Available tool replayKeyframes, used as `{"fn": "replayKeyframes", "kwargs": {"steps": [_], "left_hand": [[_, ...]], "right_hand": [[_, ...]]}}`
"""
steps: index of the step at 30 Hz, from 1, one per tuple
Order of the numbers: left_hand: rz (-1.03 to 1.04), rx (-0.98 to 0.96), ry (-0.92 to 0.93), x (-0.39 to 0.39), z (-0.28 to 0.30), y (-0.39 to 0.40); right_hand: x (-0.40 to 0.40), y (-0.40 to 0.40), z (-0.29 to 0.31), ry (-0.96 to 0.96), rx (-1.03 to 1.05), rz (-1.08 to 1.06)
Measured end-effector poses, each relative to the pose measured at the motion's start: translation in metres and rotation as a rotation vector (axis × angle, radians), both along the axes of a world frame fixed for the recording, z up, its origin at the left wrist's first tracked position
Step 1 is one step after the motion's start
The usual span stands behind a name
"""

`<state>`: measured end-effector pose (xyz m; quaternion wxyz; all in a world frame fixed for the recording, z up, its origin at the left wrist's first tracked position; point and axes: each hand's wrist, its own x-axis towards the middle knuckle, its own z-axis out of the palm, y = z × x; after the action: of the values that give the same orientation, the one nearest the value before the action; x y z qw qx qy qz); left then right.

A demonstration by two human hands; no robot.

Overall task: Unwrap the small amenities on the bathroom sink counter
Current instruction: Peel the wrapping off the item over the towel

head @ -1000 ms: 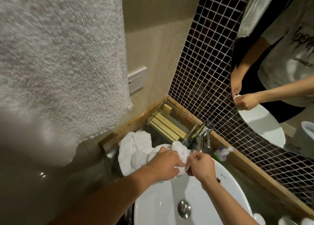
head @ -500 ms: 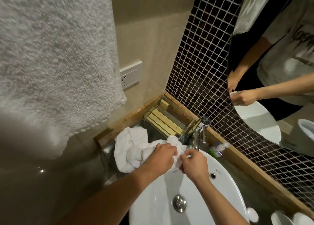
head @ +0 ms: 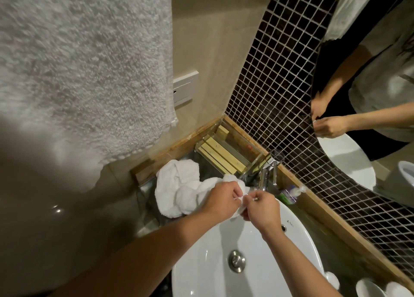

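Observation:
Over the far rim of the white sink [head: 298,236] both hands pinch one small white wrapped amenity [head: 241,207]. My left hand [head: 220,199] grips its left side and my right hand [head: 261,206] grips its right edge, fingertips almost touching. Most of the amenity is hidden by the fingers. Another small wrapped item with green and purple print [head: 290,193] lies on the counter behind the tap. Flat yellow packets [head: 220,157] rest in a clear tray at the back corner.
A crumpled white cloth [head: 177,189] lies left of the sink. The chrome tap [head: 264,178] stands behind my hands. A large towel [head: 78,61] hangs at upper left. White cups [head: 367,286] sit at the lower right, and a mirror [head: 369,77] covers the tiled wall.
The camera has shifted a little to the right and down. My hands stay together on the amenity, and their fingertips have worked slightly apart along its edge.

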<state>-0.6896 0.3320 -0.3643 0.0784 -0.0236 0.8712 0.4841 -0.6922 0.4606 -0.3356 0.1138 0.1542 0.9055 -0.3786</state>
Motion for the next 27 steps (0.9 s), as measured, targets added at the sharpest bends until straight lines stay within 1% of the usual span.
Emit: {"fn": "replayKeyframes", "kwargs": {"steps": [3, 6, 7, 10, 12, 14, 19, 21, 23, 27], "left_hand": [[-0.053, -0.075, 0.048, 0.003, -0.002, -0.001], [-0.120, -0.195, 0.113, 0.003, -0.004, -0.001], [-0.162, -0.269, 0.140, 0.002, -0.005, -0.002], [-0.357, -0.599, 0.242, -0.004, -0.011, -0.005], [-0.418, -0.701, 0.255, -0.007, -0.015, -0.007], [-0.396, -0.683, 0.237, -0.009, -0.018, -0.007], [-0.086, -0.447, 0.085, -0.013, -0.012, -0.010], [-0.030, -0.373, 0.015, -0.012, -0.011, -0.012], [-0.058, -0.338, -0.034, -0.009, -0.012, -0.012], [-0.208, -0.336, -0.098, -0.001, -0.014, -0.013]], "right_hand": [[0.003, -0.002, -0.001, 0.010, 0.039, 0.026], [0.005, -0.001, -0.002, 0.000, 0.030, 0.027], [0.006, -0.001, -0.002, -0.003, 0.027, 0.027], [0.008, 0.000, -0.004, -0.003, 0.039, 0.028], [0.010, 0.002, -0.006, -0.006, 0.045, 0.025], [0.011, 0.004, -0.006, -0.014, 0.033, 0.010], [0.014, 0.007, -0.006, -0.032, 0.006, -0.036], [0.015, 0.008, -0.007, -0.022, 0.003, -0.066], [0.015, 0.008, -0.009, -0.016, -0.002, -0.096], [0.017, 0.009, -0.014, -0.030, -0.005, -0.114]]}}
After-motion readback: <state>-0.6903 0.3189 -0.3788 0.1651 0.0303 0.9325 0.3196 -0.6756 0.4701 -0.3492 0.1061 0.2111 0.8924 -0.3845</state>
